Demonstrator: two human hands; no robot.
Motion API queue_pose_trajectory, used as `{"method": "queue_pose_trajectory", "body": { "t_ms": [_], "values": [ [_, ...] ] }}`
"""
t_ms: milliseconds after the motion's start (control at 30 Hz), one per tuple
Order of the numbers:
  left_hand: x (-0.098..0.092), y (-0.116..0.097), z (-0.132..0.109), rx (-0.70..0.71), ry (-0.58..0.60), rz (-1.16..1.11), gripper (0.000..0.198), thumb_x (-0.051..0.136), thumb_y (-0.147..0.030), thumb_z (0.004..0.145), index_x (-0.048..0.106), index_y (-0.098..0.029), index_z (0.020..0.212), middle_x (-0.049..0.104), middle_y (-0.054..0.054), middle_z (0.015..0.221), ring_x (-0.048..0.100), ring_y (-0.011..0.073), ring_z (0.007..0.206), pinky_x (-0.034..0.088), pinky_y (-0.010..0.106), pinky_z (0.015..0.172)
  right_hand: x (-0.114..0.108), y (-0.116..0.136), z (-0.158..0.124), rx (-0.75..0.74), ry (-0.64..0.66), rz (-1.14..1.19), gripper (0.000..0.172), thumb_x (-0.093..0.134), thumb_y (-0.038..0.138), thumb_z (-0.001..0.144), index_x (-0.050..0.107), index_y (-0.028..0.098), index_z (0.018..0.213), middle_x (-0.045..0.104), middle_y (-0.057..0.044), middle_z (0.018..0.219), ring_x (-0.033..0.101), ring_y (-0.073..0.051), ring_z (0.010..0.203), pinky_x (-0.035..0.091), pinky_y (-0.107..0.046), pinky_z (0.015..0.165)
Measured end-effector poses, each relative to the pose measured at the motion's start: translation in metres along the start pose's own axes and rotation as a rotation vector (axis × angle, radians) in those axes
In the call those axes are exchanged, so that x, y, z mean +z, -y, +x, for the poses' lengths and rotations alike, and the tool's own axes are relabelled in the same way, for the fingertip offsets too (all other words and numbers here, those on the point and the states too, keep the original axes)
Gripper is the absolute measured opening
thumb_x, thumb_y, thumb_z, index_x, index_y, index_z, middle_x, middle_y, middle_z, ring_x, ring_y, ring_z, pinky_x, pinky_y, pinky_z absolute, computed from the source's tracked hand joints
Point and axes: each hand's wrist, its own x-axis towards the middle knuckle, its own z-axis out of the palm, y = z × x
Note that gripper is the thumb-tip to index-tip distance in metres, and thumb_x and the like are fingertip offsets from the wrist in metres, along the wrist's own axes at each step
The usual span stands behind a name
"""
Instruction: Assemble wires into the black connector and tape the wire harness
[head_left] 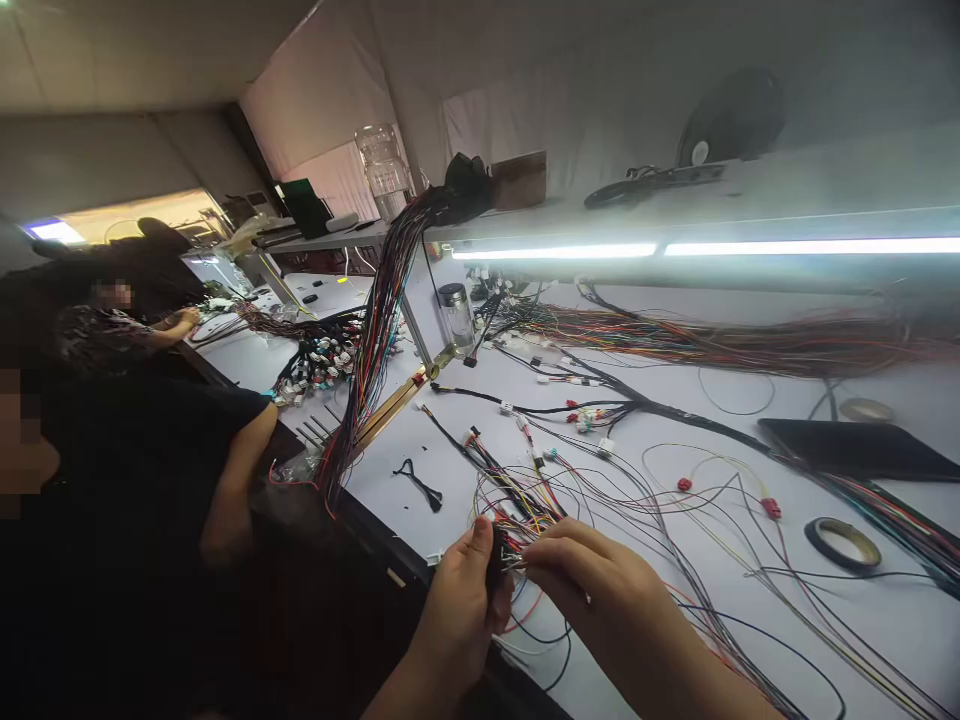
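Note:
My left hand (466,598) is closed around a dark wire connector (496,556), with the thumb on top, above the table's front edge. Just to its right, my right hand (604,580) pinches thin wire ends (513,562) at the connector's face. Whether a wire sits inside the connector is hidden by the fingers. Several coloured wires (536,525) run out from beside the connector across the white table. Beyond both hands lies a black-sleeved wire harness (675,412) with small white and red plugs on its branches.
A roll of black tape (843,543) and a black tablet-like slab (862,447) lie at right. A thick wire bundle (379,340) hangs from the shelf. Under the lamp (555,251) stands a glass jar (456,318). A co-worker in black (150,480) is close on the left; another person (112,325) sits farther back.

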Motion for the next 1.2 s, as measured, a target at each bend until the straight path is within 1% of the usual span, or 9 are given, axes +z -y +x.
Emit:
{"method": "queue_pose_trajectory", "body": {
  "t_ms": [167,333,500,667,900,967,1067,1133,1200],
  "values": [
    [-0.003,0.006,-0.004,-0.012,0.008,0.135,0.049,0.054,-0.065,0.081,0.050,-0.017,0.073,0.041,-0.008,0.047,0.028,0.0028,0.037,0.020,0.015,0.036,-0.003,-0.002,0.001,0.066,0.036,-0.074,0.014,0.054,0.016,0.089,0.064,0.021,0.081,0.063,0.000,0.078,0.061,-0.013,0.066,0.047,-0.025,0.060],
    [-0.006,0.014,-0.003,0.076,0.018,0.226,0.051,0.048,-0.066,0.084,0.051,-0.017,0.070,0.045,-0.006,0.047,0.032,0.0041,0.037,0.023,0.016,0.036,-0.004,-0.005,-0.005,0.116,0.044,-0.170,0.012,0.055,0.017,0.087,0.062,0.022,0.077,0.063,0.001,0.077,0.059,-0.013,0.063,0.044,-0.026,0.056],
    [-0.004,0.017,-0.001,0.091,0.020,0.192,0.050,0.049,-0.065,0.084,0.050,-0.017,0.070,0.044,-0.006,0.046,0.033,0.0050,0.036,0.024,0.016,0.035,-0.003,-0.001,-0.011,-0.022,0.007,-0.352,0.024,0.043,0.019,0.094,0.061,0.020,0.079,0.060,-0.002,0.073,0.057,-0.016,0.062,0.042,-0.030,0.056],
    [0.000,0.017,-0.005,0.078,0.032,0.193,0.051,0.048,-0.065,0.084,0.052,-0.016,0.071,0.044,-0.006,0.046,0.032,0.0050,0.036,0.024,0.016,0.036,-0.002,0.005,-0.011,-0.036,-0.036,-0.353,0.021,0.044,0.016,0.090,0.059,0.020,0.076,0.058,-0.002,0.070,0.054,-0.015,0.059,0.041,-0.027,0.054],
    [0.005,0.018,-0.008,0.073,0.023,0.195,0.050,0.049,-0.065,0.083,0.051,-0.017,0.071,0.043,-0.006,0.046,0.028,0.0051,0.036,0.020,0.018,0.036,-0.001,-0.004,-0.014,0.042,0.002,-0.275,0.017,0.045,0.015,0.086,0.057,0.022,0.076,0.058,0.000,0.071,0.053,-0.013,0.057,0.041,-0.024,0.052],
    [0.002,0.020,-0.007,0.144,0.005,0.246,0.048,0.051,-0.065,0.082,0.057,-0.017,0.081,0.044,-0.006,0.049,0.030,0.0065,0.037,0.022,0.019,0.037,-0.004,-0.005,-0.014,0.050,0.016,-0.258,0.016,0.045,0.017,0.088,0.056,0.022,0.078,0.057,0.000,0.071,0.052,-0.012,0.056,0.041,-0.024,0.051],
    [-0.003,0.023,-0.007,0.428,-0.045,0.423,0.051,0.061,-0.059,0.079,0.063,-0.019,0.110,0.052,-0.003,0.056,0.042,0.0110,0.047,0.035,0.022,0.048,-0.008,-0.005,-0.013,0.051,0.016,-0.253,0.017,0.044,0.021,0.092,0.054,0.022,0.078,0.057,0.001,0.071,0.054,-0.012,0.057,0.041,-0.024,0.052],
    [-0.002,0.022,-0.011,0.591,-0.059,0.540,0.043,0.067,-0.053,0.078,0.070,-0.022,0.107,0.063,0.003,0.066,0.053,0.0158,0.060,0.043,0.026,0.063,-0.009,-0.006,-0.013,0.045,0.012,-0.298,0.019,0.044,0.022,0.093,0.053,0.022,0.077,0.057,0.001,0.070,0.055,-0.012,0.057,0.041,-0.024,0.051],
    [0.000,0.019,-0.014,0.636,-0.037,0.604,0.029,0.066,-0.048,0.079,0.076,-0.023,0.090,0.071,0.008,0.078,0.059,0.0212,0.073,0.045,0.029,0.074,-0.008,-0.007,-0.013,0.021,0.004,-0.366,0.020,0.043,0.022,0.093,0.053,0.022,0.076,0.057,0.001,0.069,0.054,-0.012,0.054,0.039,-0.024,0.049]
  ]
}}
